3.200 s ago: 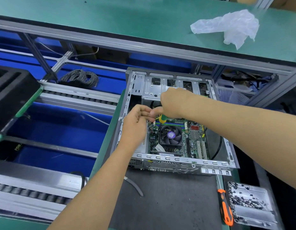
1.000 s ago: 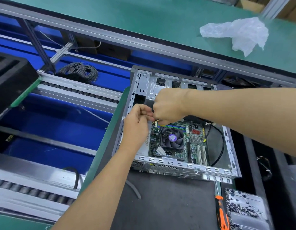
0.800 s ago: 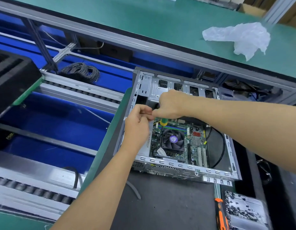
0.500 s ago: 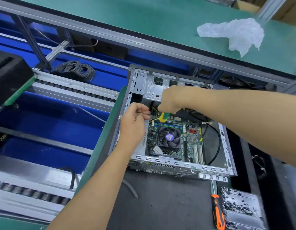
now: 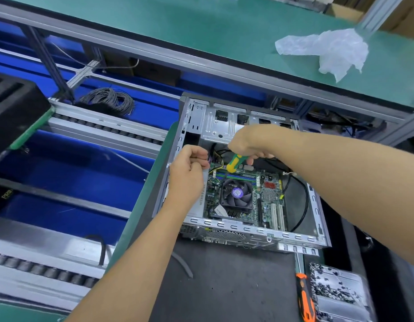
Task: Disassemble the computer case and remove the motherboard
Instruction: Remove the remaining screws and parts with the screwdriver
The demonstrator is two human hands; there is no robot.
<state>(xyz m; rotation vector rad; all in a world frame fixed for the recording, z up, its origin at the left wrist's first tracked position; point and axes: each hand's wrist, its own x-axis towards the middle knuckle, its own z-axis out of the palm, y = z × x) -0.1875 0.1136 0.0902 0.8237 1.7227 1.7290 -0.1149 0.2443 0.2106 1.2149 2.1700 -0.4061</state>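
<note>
The open grey computer case [image 5: 247,231] lies on its side on a black mat. Inside it sits the green motherboard [image 5: 266,201] with a black cooler fan [image 5: 236,194]. My right hand [image 5: 245,142] reaches in from the right over the board's far edge and grips a green and yellow screwdriver [image 5: 235,162], handle pointing down at the board. My left hand [image 5: 189,173] is at the case's left wall. Its fingers pinch a small purple connector [image 5: 210,160] beside yellow and black wires. A black cable [image 5: 303,205] loops along the case's right side.
An orange screwdriver [image 5: 304,298] and a tray of screws [image 5: 336,291] lie at the near right. A crumpled plastic bag [image 5: 329,49] rests on the green shelf above. To the left run roller rails, with a wire coil [image 5: 108,101] and a black foam block [image 5: 13,112].
My two hands, pressed together a second ago, have parted. The left drew toward the case wall, and the right rose a little, so the screwdriver's handle shows.
</note>
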